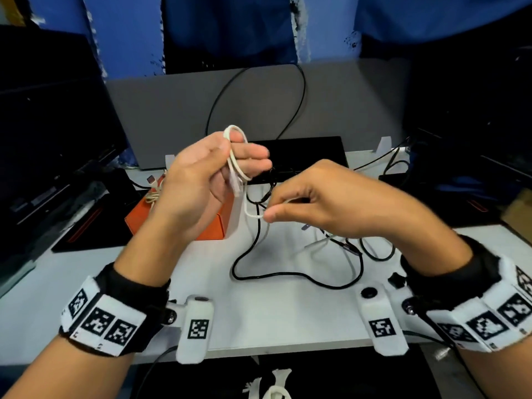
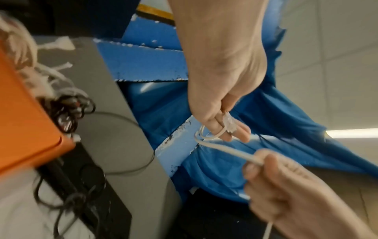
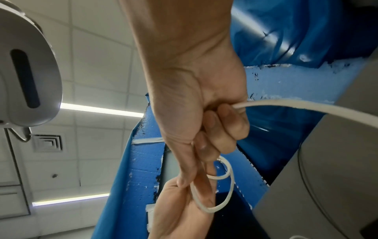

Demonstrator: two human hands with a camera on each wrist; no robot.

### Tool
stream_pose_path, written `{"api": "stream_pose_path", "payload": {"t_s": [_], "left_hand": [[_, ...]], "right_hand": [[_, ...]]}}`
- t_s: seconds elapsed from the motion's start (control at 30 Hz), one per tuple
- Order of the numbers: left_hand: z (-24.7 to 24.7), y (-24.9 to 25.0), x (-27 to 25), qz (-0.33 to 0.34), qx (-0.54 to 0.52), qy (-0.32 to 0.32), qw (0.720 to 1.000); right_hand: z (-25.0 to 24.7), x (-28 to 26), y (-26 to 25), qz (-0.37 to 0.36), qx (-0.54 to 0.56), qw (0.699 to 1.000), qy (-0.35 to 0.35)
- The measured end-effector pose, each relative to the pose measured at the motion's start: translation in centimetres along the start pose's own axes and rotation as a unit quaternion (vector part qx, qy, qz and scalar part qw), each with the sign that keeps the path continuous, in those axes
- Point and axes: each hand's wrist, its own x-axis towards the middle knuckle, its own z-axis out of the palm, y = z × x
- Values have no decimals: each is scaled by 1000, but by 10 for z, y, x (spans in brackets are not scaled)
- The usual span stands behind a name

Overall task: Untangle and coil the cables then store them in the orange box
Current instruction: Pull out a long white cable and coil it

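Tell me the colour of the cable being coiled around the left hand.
White. The white cable looped on the left hand shows best in the head view.

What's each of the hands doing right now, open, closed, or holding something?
Left hand: closed, holding the coiled loops of the white cable around its fingers.
Right hand: closed, pinching the loose run of the same white cable.
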Motion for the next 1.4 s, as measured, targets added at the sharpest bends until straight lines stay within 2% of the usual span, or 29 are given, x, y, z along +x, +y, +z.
{"api": "stream_pose_path", "payload": {"t_s": [0.07, 0.13, 0.23, 0.3, 0.37, 0.5, 0.6, 0.67, 0.8, 0.97, 1.07, 1.2, 1.33, 1.4], "left_hand": [[5, -1, -5, 5, 141, -64, 988], [8, 2, -8, -1, 223, -151, 963], [6, 9, -11, -20, 267, -220, 938], [6, 12, -14, -16, 233, -240, 942], [7, 13, -15, -2, 171, -234, 957], [14, 5, -13, -1, 39, -193, 980], [21, -1, -14, -26, -60, -185, 981], [22, -2, -15, -42, -90, -194, 976], [23, 0, -15, -62, -108, -212, 969], [23, 2, -14, -54, -187, -174, 965], [22, 3, -13, -69, -223, -186, 955], [21, 4, -13, -88, -220, -196, 952], [25, 5, -14, -67, -265, -187, 944], [25, 12, -12, -35, -311, -149, 938]], "right_hand": [[-1, -1, -3, -28, 15, 999, 26], [-7, -3, -4, -33, 35, 997, 65], [-14, -3, 2, -22, 69, 983, 167], [-16, -2, 6, -16, 104, 967, 234], [-15, -1, 6, -28, 108, 960, 257], [1, 5, 6, -39, 54, 970, 233], [6, 9, 7, -8, 2, 968, 249], [2, 9, 9, -17, -24, 961, 276], [-6, 5, 11, -38, 39, 946, 318], [6, 12, 7, -21, 172, 951, 255], [12, 16, 8, -10, 169, 952, 255], [9, 14, 7, -2, 143, 961, 236], [9, 13, 5, 11, 260, 944, 203], [14, 16, 7, 36, 293, 936, 190]]}}
